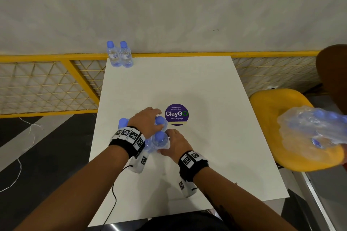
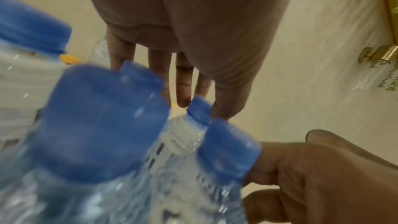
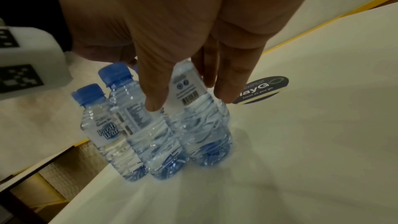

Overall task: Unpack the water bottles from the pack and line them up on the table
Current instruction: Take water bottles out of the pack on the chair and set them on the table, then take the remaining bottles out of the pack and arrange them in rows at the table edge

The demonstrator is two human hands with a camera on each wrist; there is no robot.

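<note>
Several small clear water bottles with blue caps stand bunched on the white table (image 1: 197, 80), left of its middle. My left hand (image 1: 158, 118) reaches over them from above, and its fingers and thumb close round the top of the far bottle (image 1: 160, 120). My right hand (image 1: 165, 141) holds the near bottle (image 1: 159, 138) between thumb and fingers. In the right wrist view that bottle (image 3: 200, 125) stands upright with two others (image 3: 137, 125) to its left. Two more bottles (image 1: 120, 55) stand side by side at the table's far left corner.
A plastic-wrapped pack (image 1: 315, 129) with more bottles lies on a yellow chair (image 1: 277, 110) to the right of the table. A round purple sticker (image 1: 176, 114) is on the tabletop. A yellow mesh railing (image 1: 56, 58) runs behind the table.
</note>
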